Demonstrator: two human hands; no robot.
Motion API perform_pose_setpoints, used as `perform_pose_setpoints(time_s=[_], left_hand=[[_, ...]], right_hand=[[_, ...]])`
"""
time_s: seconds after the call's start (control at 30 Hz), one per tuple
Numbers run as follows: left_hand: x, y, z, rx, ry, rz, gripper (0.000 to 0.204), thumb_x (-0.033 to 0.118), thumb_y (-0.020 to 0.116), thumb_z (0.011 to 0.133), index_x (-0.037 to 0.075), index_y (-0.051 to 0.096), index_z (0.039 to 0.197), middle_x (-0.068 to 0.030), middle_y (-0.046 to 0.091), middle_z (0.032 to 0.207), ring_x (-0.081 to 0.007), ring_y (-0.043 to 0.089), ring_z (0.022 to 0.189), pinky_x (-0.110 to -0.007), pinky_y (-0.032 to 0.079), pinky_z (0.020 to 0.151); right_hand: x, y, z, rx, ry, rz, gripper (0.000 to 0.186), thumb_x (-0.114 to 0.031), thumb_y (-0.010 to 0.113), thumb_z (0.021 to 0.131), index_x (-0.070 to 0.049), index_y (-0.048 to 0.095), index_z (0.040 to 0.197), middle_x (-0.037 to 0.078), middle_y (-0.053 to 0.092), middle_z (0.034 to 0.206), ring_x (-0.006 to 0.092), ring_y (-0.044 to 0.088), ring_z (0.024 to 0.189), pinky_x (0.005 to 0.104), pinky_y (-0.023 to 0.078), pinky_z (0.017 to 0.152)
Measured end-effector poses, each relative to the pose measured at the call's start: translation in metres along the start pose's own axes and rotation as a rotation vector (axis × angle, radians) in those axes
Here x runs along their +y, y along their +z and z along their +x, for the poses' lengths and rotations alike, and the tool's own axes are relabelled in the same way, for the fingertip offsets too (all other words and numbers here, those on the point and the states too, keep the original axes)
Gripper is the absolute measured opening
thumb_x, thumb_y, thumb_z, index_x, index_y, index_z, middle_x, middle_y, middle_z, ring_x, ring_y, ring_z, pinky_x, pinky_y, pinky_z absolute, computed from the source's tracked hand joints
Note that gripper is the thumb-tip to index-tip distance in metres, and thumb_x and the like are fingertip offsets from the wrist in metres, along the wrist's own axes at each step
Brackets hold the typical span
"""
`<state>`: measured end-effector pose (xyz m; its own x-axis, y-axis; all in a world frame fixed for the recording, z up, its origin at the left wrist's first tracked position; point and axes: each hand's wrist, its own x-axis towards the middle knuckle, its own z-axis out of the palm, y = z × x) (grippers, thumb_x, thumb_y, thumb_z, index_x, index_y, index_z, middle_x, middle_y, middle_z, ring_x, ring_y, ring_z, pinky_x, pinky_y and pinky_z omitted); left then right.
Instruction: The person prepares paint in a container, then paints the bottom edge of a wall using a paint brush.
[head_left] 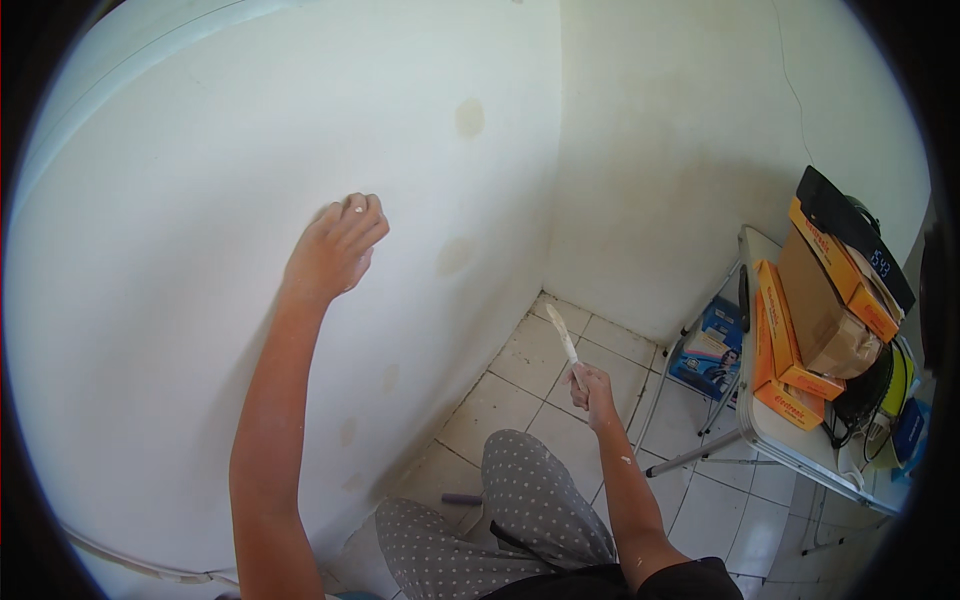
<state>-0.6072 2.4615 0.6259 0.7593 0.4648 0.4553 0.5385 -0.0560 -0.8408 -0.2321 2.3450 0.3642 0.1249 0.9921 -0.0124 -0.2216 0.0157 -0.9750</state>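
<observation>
My left hand point(343, 243) is up against the white wall point(180, 330), its fingers curled together. A white dab shows on one finger; whatever the fingers may hold is hidden. Lower down on the right, my right hand point(591, 388) grips a putty knife point(563, 332) by its pale handle. The narrow blade points up and away from me, with whitish paste on it. It is apart from the wall, over the tiled floor. Dull beige patches point(455, 256) mark the wall to the right of my left hand.
A folding table point(745, 420) on the right carries orange boxes point(785, 385), a taped carton point(825, 305), a black digital clock point(868, 240) and cables. Under it stands a blue box point(708, 345). A dark cylindrical piece point(461, 499) lies by my knees on the white tiles point(610, 370).
</observation>
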Motion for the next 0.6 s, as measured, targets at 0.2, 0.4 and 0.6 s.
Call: perform_pose_setpoints(time_s=[0.2,0.4,0.6], left_hand=[[0.0,-0.003,0.0,-0.016,0.005,0.066,0.043,0.035,0.066,0.083,0.016,0.05,0.118,-0.0012,0.049,0.125,-0.0169,0.045,0.119,-0.032,0.04,0.095],[-0.012,-0.02,-0.005,0.009,0.053,-0.262,0.04,0.035,0.063,0.087,0.016,0.051,0.119,-0.0046,0.05,0.123,-0.0214,0.046,0.118,-0.039,0.038,0.097],[-0.068,-0.07,-0.03,0.224,-0.355,-0.493,0.032,0.021,0.068,0.083,0.013,0.056,0.112,-0.0087,0.05,0.121,-0.0274,0.046,0.116,-0.042,0.037,0.096]], right_hand=[[-0.015,0.007,0.003,-0.017,-0.044,-0.03,0.037,-0.029,0.047,0.101,-0.002,0.06,0.08,-0.006,0.036,0.051,0.0036,0.026,0.039,0.0226,0.02,0.037],[-0.044,0.04,0.003,0.11,-0.113,-0.038,0.021,-0.022,0.047,0.102,-0.005,0.053,0.112,-0.005,0.038,0.057,0.0027,0.028,0.043,0.0224,0.018,0.039],[-0.118,0.081,0.012,-0.051,-0.399,-0.133,0.021,-0.014,0.057,0.098,-0.004,0.053,0.116,-0.005,0.044,0.062,0.0036,0.036,0.052,0.0212,0.028,0.045]])
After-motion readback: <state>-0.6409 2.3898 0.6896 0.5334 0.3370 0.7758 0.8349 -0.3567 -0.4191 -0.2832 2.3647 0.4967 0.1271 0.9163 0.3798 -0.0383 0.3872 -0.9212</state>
